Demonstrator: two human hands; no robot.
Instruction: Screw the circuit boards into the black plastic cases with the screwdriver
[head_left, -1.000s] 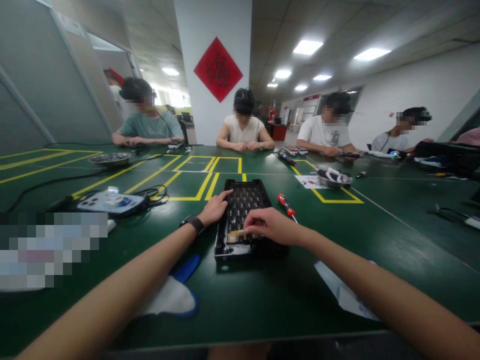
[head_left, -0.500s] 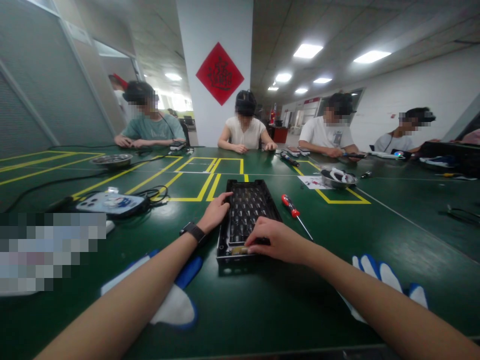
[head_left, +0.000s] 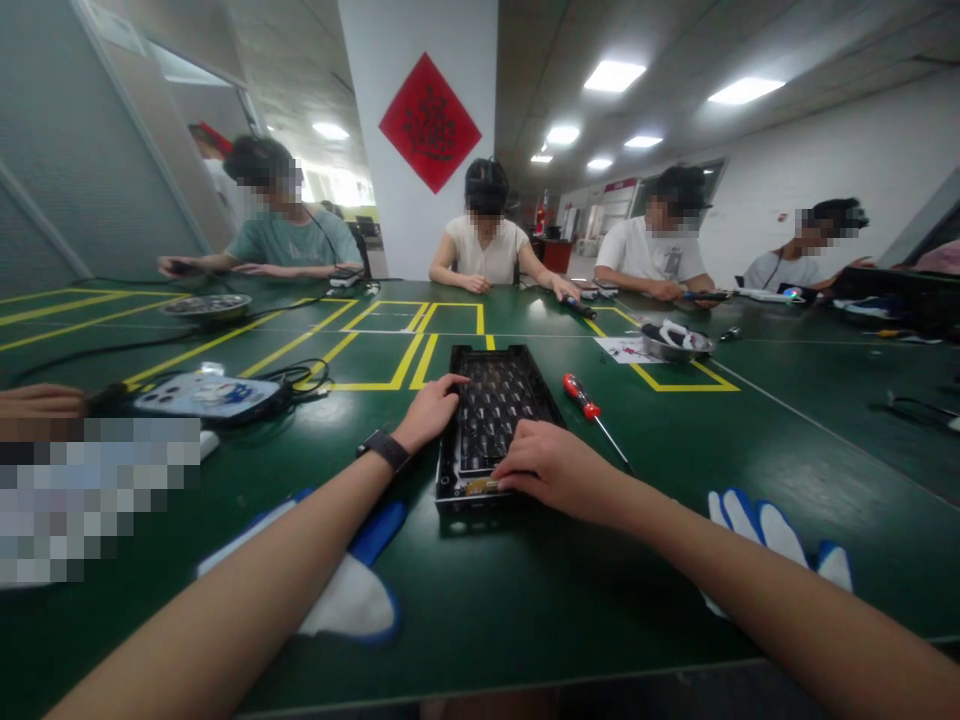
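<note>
A black keyboard case (head_left: 495,400) lies lengthwise on the green table (head_left: 525,600) in front of me. My left hand (head_left: 429,412), with a black watch on the wrist, lies flat against the case's left edge, fingers stretched out. My right hand (head_left: 551,468) rests on the case's near end. Its fingers are pinched at a small yellowish part (head_left: 477,487) set in the case. A red-handled screwdriver (head_left: 589,405) lies just right of the case.
White-and-blue gloves lie under my left forearm (head_left: 352,590) and by my right forearm (head_left: 772,535). A phone with cables (head_left: 206,397) sits at left. Metal bowls stand at far left (head_left: 204,306) and at right (head_left: 671,345). Several people sit along the far side of the table.
The view shifted slightly. My right hand slid a little toward the case's near end and stays pinched on the small part. My left hand has kept its place on the case's edge.
</note>
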